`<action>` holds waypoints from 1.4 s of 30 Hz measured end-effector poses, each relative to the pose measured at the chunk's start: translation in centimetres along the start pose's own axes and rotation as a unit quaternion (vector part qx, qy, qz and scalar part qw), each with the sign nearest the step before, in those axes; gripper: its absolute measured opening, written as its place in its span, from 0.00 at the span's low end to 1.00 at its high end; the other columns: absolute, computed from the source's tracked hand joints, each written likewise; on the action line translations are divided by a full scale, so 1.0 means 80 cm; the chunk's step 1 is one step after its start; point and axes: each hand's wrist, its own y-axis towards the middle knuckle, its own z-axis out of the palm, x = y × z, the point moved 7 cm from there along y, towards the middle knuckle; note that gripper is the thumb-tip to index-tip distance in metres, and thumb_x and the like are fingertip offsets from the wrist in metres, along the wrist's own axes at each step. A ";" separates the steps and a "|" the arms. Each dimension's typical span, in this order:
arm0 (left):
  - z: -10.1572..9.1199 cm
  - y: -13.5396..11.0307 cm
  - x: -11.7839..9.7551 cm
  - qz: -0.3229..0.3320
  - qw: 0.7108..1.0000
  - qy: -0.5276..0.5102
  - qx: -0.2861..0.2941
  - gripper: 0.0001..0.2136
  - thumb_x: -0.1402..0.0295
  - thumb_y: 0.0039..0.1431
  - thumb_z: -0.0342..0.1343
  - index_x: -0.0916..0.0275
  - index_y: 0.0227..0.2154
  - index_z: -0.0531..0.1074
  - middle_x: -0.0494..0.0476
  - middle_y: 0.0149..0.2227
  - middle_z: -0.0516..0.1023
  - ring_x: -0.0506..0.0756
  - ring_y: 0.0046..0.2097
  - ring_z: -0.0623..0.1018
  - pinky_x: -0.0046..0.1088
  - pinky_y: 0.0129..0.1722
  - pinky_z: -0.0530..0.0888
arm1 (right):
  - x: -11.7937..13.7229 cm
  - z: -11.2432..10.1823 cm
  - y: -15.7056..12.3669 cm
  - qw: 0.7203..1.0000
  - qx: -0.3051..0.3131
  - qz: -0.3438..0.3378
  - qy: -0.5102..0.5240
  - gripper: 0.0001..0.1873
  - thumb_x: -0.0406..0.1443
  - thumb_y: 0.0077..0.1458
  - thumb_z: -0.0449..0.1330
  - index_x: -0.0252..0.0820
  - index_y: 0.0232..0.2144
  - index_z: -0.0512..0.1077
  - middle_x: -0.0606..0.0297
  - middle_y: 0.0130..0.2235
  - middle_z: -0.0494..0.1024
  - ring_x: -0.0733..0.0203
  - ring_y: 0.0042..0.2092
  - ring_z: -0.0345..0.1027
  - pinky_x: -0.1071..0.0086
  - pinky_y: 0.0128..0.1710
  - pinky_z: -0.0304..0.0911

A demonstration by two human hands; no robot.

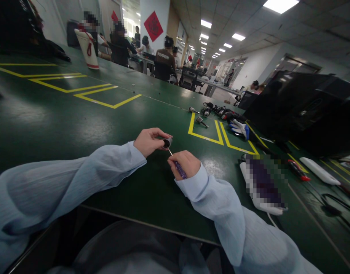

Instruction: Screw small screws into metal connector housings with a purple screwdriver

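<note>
a white cup [87, 53] stands on the green surface [114, 127], beyond and left of the small grey cylinder [168, 142]. your left hand [149, 142] pinches that cylinder between thumb and fingers; it should be light, stiff and a little slick, best taken by its outer wall, away from the dark opening. the purple-handled tool [180, 170] slants up to the cylinder from the near right, your right hand [187, 163] wrapped round its handle, which should feel rigid; whether the thin tip touches is too small to tell. beyond and right of the cylinder lie a metal part [202, 122] and a glove [240, 129].
</note>
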 end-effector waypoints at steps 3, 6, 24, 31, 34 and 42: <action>0.001 -0.001 0.000 -0.003 1.000 0.002 0.000 0.08 0.79 0.35 0.58 0.70 0.24 0.70 0.60 0.35 0.77 0.55 0.34 0.77 0.34 0.32 0.77 | 0.000 0.001 0.000 1.000 -0.001 0.001 -0.015 0.06 0.31 0.53 0.52 0.39 0.26 0.67 0.61 0.26 0.75 0.62 0.30 0.67 0.70 0.32 0.64; 0.001 -0.002 -0.001 -0.011 1.000 0.009 -0.006 0.08 0.79 0.35 0.57 0.70 0.24 0.71 0.58 0.34 0.77 0.54 0.32 0.77 0.31 0.30 0.77 | 0.000 0.001 -0.001 1.000 -0.007 -0.002 -0.013 0.06 0.31 0.52 0.52 0.39 0.26 0.67 0.61 0.26 0.75 0.62 0.29 0.67 0.71 0.32 0.64; -0.002 -0.002 0.009 -0.099 0.991 -0.083 -0.030 0.08 0.83 0.39 0.53 0.70 0.25 0.71 0.58 0.29 0.75 0.53 0.32 0.76 0.34 0.34 0.76 | -0.014 -0.013 0.002 0.996 -0.083 0.023 -0.023 0.04 0.30 0.52 0.53 0.38 0.29 0.69 0.59 0.30 0.78 0.62 0.32 0.70 0.69 0.36 0.65; -0.003 -0.003 0.007 -0.099 0.986 -0.122 -0.060 0.13 0.85 0.36 0.50 0.69 0.28 0.71 0.57 0.30 0.74 0.52 0.30 0.75 0.27 0.28 0.75 | -0.043 0.041 0.032 0.998 0.015 0.038 -0.039 0.08 0.29 0.46 0.56 0.35 0.33 0.66 0.50 0.43 0.74 0.54 0.46 0.66 0.63 0.46 0.61; -0.008 0.001 0.006 -0.101 0.981 -0.147 -0.077 0.14 0.86 0.36 0.48 0.69 0.28 0.70 0.57 0.31 0.74 0.52 0.29 0.75 0.26 0.26 0.74 | -0.053 0.060 0.043 0.996 0.064 0.047 -0.036 0.08 0.31 0.47 0.57 0.36 0.33 0.66 0.49 0.45 0.73 0.53 0.47 0.66 0.63 0.45 0.61; -0.023 0.014 0.008 -0.084 0.981 -0.157 -0.073 0.13 0.84 0.38 0.51 0.70 0.30 0.70 0.59 0.31 0.74 0.53 0.30 0.75 0.28 0.26 0.73 | -0.070 0.079 0.052 0.995 0.083 0.063 0.006 0.08 0.36 0.48 0.58 0.40 0.33 0.65 0.53 0.46 0.73 0.54 0.46 0.67 0.62 0.46 0.61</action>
